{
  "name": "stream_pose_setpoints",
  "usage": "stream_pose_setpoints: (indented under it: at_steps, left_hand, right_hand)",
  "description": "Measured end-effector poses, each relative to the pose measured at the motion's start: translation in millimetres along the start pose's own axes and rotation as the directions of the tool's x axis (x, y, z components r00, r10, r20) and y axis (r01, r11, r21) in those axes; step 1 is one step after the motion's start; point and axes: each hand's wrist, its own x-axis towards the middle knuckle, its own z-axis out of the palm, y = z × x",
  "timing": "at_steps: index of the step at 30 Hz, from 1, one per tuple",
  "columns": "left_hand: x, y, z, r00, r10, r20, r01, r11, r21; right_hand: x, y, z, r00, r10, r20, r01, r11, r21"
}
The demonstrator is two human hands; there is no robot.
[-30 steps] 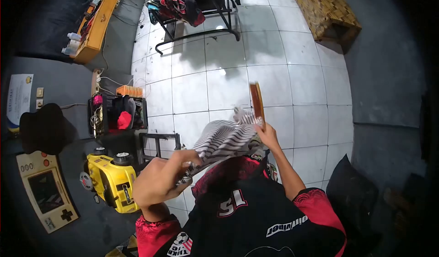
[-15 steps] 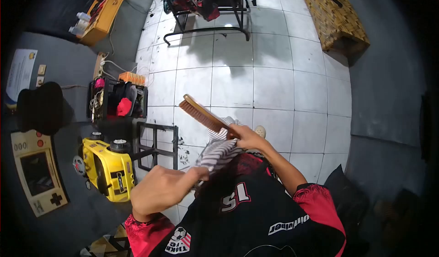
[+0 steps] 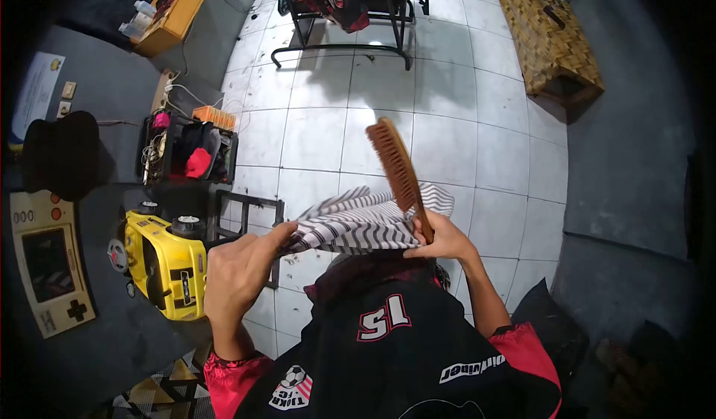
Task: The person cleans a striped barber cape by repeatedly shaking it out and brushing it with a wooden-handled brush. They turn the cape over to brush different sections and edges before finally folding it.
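Stretched between my hands is a grey-and-white striped cloth (image 3: 350, 226), with folds along its upper side. My left hand (image 3: 242, 276) is closed, pinching the cloth's left end between thumb and fingers. A long brush (image 3: 397, 167) with a wooden back and brown bristles stands tilted up from my right hand (image 3: 444, 238), its bristles facing left. The right fingers wrap round the brush handle, right at the cloth's right end. Part of the handle is hidden by the fingers.
To the left, a yellow toy car (image 3: 168, 266) lies beside a black metal frame (image 3: 250, 199). A black crate of items (image 3: 186, 150) stands against the wall. Ahead is a black metal rack (image 3: 343, 47) with clothes, and a woven box (image 3: 548, 38) at right.
The brush has swung from pointing left to nearly upright and moved right with my right hand. The cloth, bunched before, is now spread wider between both hands.
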Motion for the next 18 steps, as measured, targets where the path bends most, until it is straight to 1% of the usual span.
stream_pose_setpoints:
  at_steps: [2,3,4,5,6,7,9,10,11,14,15,17,18]
  left_hand:
    - [2.2,1.0,-4.1,0.996,0.08,-0.04,-0.079,0.997,0.026]
    - [3.6,1.6,-7.1,0.991,0.12,-0.059,-0.117,0.992,0.042]
    - [4.8,2.1,-8.3,0.984,0.159,-0.076,-0.155,0.986,0.059]
    - [3.0,1.6,-5.0,0.973,0.19,-0.131,-0.186,0.982,0.044]
    - [4.4,3.3,-4.6,0.963,0.226,-0.147,-0.225,0.974,0.025]
    - [6.2,4.8,-4.9,0.952,0.26,-0.163,-0.262,0.965,0.007]
    - [8.3,4.8,-3.7,0.929,0.311,-0.199,-0.321,0.947,-0.02]
    - [8.6,5.0,-2.8,0.925,0.315,-0.213,-0.325,0.946,-0.015]
    - [8.8,5.5,-2.3,0.92,0.318,-0.228,-0.329,0.944,-0.009]
    - [7.9,5.3,-3.9,0.916,0.308,-0.257,-0.324,0.946,-0.02]
    - [7.4,6.4,-5.3,0.92,0.291,-0.262,-0.31,0.95,-0.036]
    - [5.7,6.7,-6.3,0.933,0.243,-0.267,-0.263,0.964,-0.041]
    - [3.9,5.7,-7.2,0.941,0.21,-0.264,-0.226,0.974,-0.031]
  right_hand:
    - [-4.0,4.4,7.1,0.996,-0.071,-0.044,0.07,0.997,-0.022]
    - [-5.2,12.2,8.2,0.997,-0.032,-0.069,0.03,0.999,-0.032]
    - [-2.0,17.4,10.6,0.976,-0.157,-0.152,0.133,0.979,-0.157]
    - [2.9,17.1,17.4,0.933,-0.285,-0.219,0.217,0.933,-0.288]
    - [5.9,15.6,22.9,0.871,-0.413,-0.265,0.281,0.863,-0.419]
    - [4.4,11.5,26.8,0.917,-0.281,-0.284,0.178,0.924,-0.339]
    - [10.5,-6.0,32.5,0.956,-0.129,-0.265,0.051,0.958,-0.283]
    - [14.9,-11.1,35.7,0.966,-0.052,-0.252,-0.014,0.967,-0.255]
    - [24.7,0.1,41.8,0.921,-0.27,-0.282,0.2,0.946,-0.254]
    - [37.7,11.5,53.1,0.942,-0.283,-0.181,0.244,0.947,-0.207]
    - [41.8,15.4,61.6,0.913,-0.346,-0.215,0.311,0.933,-0.178]
    - [40.9,16.7,63.4,0.976,-0.151,-0.159,0.12,0.975,-0.189]
    - [40.5,15.8,65.4,0.991,-0.048,-0.127,0.022,0.98,-0.198]
